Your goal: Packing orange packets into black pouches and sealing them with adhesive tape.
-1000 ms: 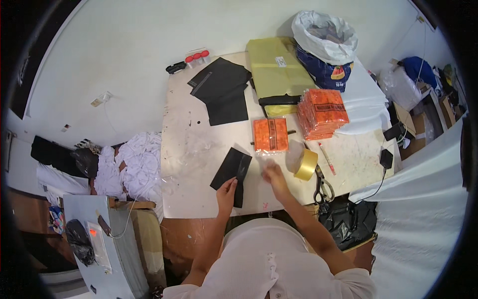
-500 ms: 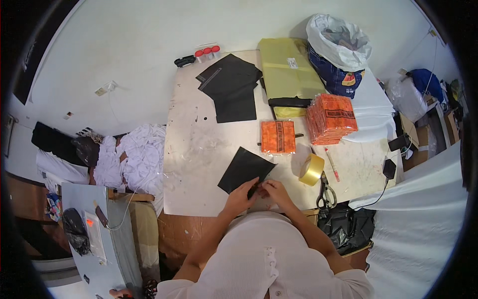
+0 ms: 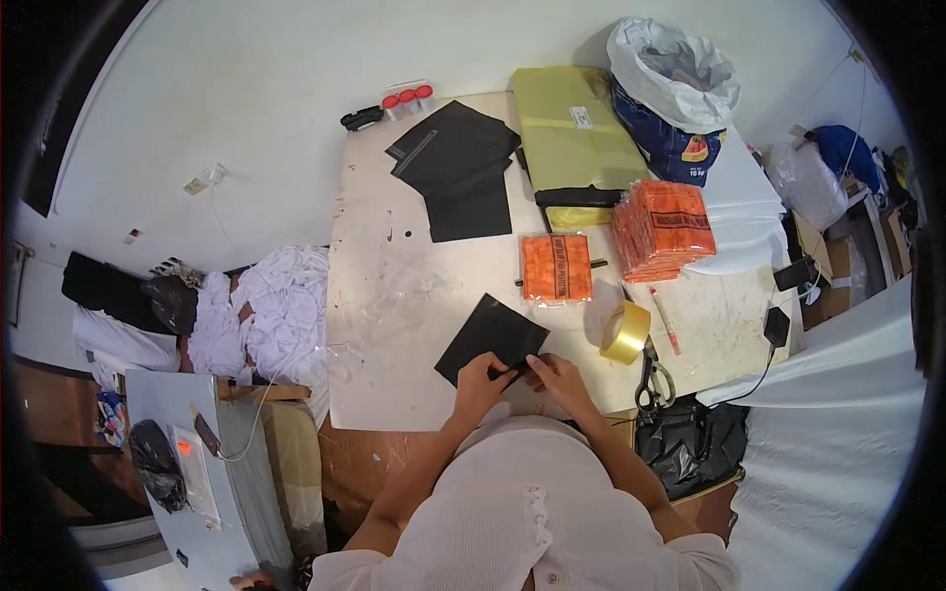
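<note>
Pinching black sheet [image 3: 491, 337] at table's [image 3: 394, 295] near edge w/ both hands: left hand [image 3: 480, 379] & right hand [image 3: 557, 374] closed on its near corner. Looks thin, light, floppy; best gripped by edges/corners.

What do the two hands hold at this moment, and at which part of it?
Both the left hand and the right hand hold the black flat bag at its near edge, closest to the person.

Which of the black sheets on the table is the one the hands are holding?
The single black sheet at the near table edge, gripped by the left hand and right hand. The other black sheets lie stacked at the far end, untouched.
</note>
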Demonstrator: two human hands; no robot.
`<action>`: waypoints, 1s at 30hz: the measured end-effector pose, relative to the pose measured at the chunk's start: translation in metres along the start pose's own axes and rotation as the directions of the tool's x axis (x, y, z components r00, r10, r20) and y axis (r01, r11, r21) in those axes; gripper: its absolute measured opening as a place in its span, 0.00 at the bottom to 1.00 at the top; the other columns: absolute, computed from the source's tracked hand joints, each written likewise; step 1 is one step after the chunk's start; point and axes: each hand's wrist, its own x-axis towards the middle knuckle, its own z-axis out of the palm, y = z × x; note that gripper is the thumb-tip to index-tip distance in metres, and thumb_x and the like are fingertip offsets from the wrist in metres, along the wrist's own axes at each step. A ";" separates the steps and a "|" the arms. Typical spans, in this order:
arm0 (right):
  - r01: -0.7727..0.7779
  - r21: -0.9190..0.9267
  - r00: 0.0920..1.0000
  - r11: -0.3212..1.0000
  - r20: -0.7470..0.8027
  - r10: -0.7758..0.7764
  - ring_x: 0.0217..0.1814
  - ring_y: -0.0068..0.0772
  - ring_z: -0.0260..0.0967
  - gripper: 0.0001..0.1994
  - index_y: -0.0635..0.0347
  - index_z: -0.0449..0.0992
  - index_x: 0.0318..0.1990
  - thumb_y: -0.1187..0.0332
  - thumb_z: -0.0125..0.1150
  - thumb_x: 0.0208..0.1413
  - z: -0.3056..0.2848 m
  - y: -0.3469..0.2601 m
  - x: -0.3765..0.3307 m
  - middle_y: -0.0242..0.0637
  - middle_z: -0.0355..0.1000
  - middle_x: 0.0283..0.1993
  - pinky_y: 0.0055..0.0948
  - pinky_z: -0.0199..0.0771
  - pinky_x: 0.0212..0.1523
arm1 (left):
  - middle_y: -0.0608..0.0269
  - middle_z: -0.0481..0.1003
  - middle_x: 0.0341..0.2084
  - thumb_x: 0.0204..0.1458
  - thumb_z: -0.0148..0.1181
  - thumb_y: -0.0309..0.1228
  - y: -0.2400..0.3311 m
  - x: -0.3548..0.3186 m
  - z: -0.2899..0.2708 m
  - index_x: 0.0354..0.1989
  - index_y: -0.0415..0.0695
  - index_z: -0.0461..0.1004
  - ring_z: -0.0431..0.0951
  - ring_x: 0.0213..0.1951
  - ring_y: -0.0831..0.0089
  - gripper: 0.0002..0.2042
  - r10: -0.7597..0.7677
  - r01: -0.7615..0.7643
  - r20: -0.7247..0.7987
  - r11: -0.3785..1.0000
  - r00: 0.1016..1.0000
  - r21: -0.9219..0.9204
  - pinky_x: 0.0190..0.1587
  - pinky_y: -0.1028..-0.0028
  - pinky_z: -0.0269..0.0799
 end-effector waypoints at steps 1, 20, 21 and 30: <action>0.007 -0.100 1.000 0.995 -0.017 -0.009 0.27 0.27 0.71 0.17 0.69 0.71 0.35 0.58 0.52 0.55 0.000 -0.002 0.000 0.39 0.72 0.27 0.24 0.72 0.29 | 0.56 0.74 0.22 0.39 0.66 0.29 -0.001 0.001 0.000 0.22 0.37 0.71 0.75 0.24 0.69 0.10 0.019 -0.019 -0.005 1.000 1.000 0.006 0.29 0.76 0.69; -0.103 -0.539 0.566 0.836 -0.723 -0.396 0.56 0.50 0.56 0.37 0.57 0.53 0.59 0.58 0.63 0.42 -0.025 -0.041 0.108 0.52 0.59 0.54 0.53 0.48 0.56 | 0.51 0.72 0.22 0.46 0.61 0.30 0.006 0.022 -0.040 0.30 0.36 0.72 0.72 0.22 0.65 0.10 0.152 -0.151 -0.335 0.988 0.930 0.029 0.26 0.74 0.66; -0.199 -0.512 0.609 0.835 -0.733 -0.304 0.55 0.51 0.57 0.38 0.56 0.52 0.59 0.58 0.64 0.40 -0.025 -0.043 0.112 0.52 0.61 0.53 0.57 0.48 0.55 | 0.51 0.72 0.22 0.46 0.61 0.30 0.001 0.024 -0.038 0.30 0.36 0.72 0.72 0.22 0.65 0.10 0.158 -0.157 -0.339 0.987 0.927 0.030 0.26 0.74 0.66; 0.323 0.133 0.891 0.937 -0.377 -0.253 0.40 0.32 0.69 0.21 0.68 0.65 0.47 0.75 0.54 0.41 -0.054 -0.044 0.108 0.39 0.72 0.39 0.24 0.67 0.43 | 0.51 0.74 0.27 0.47 0.57 0.31 0.010 0.022 -0.040 0.30 0.37 0.73 0.74 0.29 0.57 0.09 0.074 -0.066 -0.284 0.997 0.956 0.037 0.32 0.69 0.69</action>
